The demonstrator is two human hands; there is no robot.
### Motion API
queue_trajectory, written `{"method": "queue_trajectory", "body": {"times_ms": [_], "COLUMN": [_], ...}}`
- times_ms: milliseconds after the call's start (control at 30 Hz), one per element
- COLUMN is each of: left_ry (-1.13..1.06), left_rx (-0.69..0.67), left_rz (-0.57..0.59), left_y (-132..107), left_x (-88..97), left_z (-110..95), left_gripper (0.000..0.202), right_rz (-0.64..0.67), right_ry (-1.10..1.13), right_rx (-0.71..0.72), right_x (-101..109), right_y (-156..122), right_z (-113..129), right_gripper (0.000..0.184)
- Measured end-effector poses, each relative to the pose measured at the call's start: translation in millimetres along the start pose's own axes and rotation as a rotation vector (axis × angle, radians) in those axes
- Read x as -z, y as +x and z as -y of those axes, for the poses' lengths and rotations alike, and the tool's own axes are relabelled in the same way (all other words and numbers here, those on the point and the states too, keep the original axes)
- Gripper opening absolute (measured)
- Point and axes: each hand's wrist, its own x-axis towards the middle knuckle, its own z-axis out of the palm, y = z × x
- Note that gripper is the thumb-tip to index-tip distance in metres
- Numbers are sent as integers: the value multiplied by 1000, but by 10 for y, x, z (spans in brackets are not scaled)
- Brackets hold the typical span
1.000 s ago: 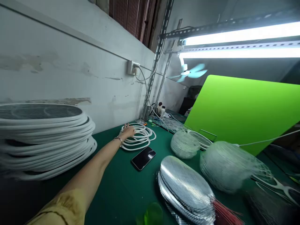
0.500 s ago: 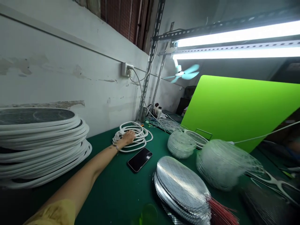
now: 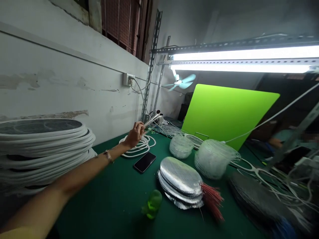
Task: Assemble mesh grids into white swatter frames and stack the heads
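Observation:
My left hand (image 3: 135, 134) is raised over the coil of white tubing (image 3: 149, 146), its fingers closed on a few thin white strips (image 3: 152, 120). The strips point away towards the shelf post; their exact kind is hard to make out. Below the hand, a black phone (image 3: 145, 162) lies on the green tabletop. Nearer to me stands a green translucent bottle (image 3: 154, 203), somewhat blurred. My right hand is out of view.
A tall stack of white-rimmed oval mesh frames (image 3: 47, 149) fills the left side. Silver oval sheets (image 3: 180, 176), red wires (image 3: 211, 199) and clear netted bundles (image 3: 211, 159) lie to the right. A bright green board (image 3: 224, 113) leans behind.
My left hand has lifted from the white tubing coil and now holds thin white strips. The view has turned right, bringing the green bottle further into sight.

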Motion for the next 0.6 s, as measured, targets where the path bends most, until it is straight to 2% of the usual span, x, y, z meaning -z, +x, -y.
{"method": "queue_trajectory", "body": {"times_ms": [67, 100, 133, 200, 267, 333, 400, 500, 600], "left_ry": [-130, -395, -633, -938, -1113, -1103, -901, -491, -257], "left_rx": [-40, -44, -1, 176, 340, 404, 401, 389, 440], "left_rz": [-38, -49, 9, 223, 384, 535, 654, 705, 775], "left_y": [-366, -602, -852, -1335, -1730, -2031, -2278, -2608, -2868], "left_x": [329, 478, 611, 808, 870, 773, 552, 179, 0], "left_z": [-568, -869, -1158, -1633, -1902, -1964, -1878, -1637, -1430], "left_gripper": [33, 32, 31, 32, 36, 38, 36, 34, 34], "right_rz": [-43, -68, -107, -241, -407, -450, -379, -309, -296], "right_ry": [48, 71, 96, 134, 116, 60, -10, -148, -284], "right_rx": [-47, -74, -99, -141, -189, -292, -443, -632, -756], "right_x": [19, 13, -1, -23, 32, 234, 572, 1123, 1415], "right_y": [-448, -676, -888, -1231, -1457, -1634, -1832, -2152, -2378], "right_z": [37, 92, 171, 356, 466, 393, 125, -440, -870], "right_gripper": [81, 89, 93, 90, 79, 70, 67, 64, 60]}}
